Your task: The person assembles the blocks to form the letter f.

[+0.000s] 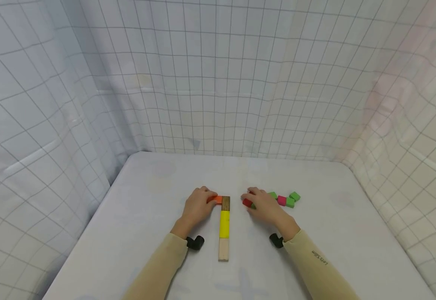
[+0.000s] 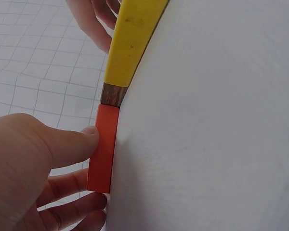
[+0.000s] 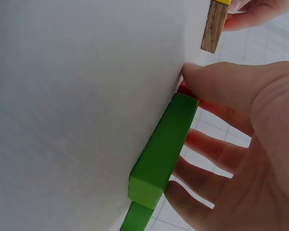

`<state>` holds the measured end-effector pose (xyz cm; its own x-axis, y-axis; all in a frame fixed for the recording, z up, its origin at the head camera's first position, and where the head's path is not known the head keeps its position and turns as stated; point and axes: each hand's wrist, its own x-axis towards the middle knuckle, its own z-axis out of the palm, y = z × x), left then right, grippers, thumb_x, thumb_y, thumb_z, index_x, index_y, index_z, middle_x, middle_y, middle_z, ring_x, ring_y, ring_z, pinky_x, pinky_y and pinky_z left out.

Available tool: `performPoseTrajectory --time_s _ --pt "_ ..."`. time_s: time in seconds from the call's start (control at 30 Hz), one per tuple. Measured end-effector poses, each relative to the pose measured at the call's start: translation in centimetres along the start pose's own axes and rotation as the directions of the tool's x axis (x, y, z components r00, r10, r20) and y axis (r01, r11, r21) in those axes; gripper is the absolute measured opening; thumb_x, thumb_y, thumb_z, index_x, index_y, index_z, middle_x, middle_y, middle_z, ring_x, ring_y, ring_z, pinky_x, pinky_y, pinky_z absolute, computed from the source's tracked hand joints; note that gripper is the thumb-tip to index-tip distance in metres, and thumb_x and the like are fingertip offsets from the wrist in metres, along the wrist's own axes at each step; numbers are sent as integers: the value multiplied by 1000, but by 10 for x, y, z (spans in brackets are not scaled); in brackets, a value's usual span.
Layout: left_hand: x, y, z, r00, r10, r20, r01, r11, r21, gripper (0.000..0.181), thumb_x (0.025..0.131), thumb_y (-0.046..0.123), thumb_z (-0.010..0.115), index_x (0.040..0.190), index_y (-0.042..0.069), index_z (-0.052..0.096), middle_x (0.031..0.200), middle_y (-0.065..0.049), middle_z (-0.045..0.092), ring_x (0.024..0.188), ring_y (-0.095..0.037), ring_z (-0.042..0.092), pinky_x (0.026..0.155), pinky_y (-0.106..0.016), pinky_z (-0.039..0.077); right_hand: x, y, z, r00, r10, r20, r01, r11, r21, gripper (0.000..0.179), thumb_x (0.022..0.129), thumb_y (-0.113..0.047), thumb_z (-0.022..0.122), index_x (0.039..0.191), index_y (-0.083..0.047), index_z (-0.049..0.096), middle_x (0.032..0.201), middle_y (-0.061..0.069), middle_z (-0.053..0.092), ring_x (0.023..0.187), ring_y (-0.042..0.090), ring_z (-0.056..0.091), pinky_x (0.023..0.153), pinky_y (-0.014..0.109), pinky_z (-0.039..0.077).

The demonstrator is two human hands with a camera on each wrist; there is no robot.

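Placement of the orange block [image 1: 218, 200] against the brown block [image 1: 225, 203] looks to be your step in hand. Bare table [image 1: 143, 225] extends leftward from your left hand [image 1: 197, 205] to the edge. That hand pinches the orange block narrowly, its end touching the brown block's left side. The yellow block [image 1: 224, 224] and pale block [image 1: 223, 250] run toward you. An open strip follows. Your right hand [image 1: 264, 207] closes on the red block [image 1: 247, 203], contact partly hidden; your next move probably calls for sliding it left to the brown block's free side. A green block [image 3: 164, 149] and pink block [image 1: 282, 201] limit rightward room; beyond, table is bare to its edge.
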<state>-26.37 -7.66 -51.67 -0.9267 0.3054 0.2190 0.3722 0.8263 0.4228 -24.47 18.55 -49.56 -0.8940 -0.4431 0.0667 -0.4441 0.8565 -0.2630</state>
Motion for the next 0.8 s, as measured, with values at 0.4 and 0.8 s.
performPoseTrajectory --time_s 0.4,0.8 --pt "2 -2 -1 1000 -5 14 5 1000 -5 25 94 22 73 117 15 76 111 -3 66 97 -22 57 81 -35 50 3 0 0 999 -12 -38 10 999 -45 38 88 -10 78 124 -22 72 127 6 60 106 27 57 92 43 50" --pt "1 -2 0 1000 -6 13 6 1000 -6 24 94 22 73 116 14 77 109 -3 66 96 -21 57 80 -34 50 7 6 1 999 14 -33 -16 998 -53 34 86 -17 82 118 -28 74 115 -1 62 98 20 58 85 39 52"
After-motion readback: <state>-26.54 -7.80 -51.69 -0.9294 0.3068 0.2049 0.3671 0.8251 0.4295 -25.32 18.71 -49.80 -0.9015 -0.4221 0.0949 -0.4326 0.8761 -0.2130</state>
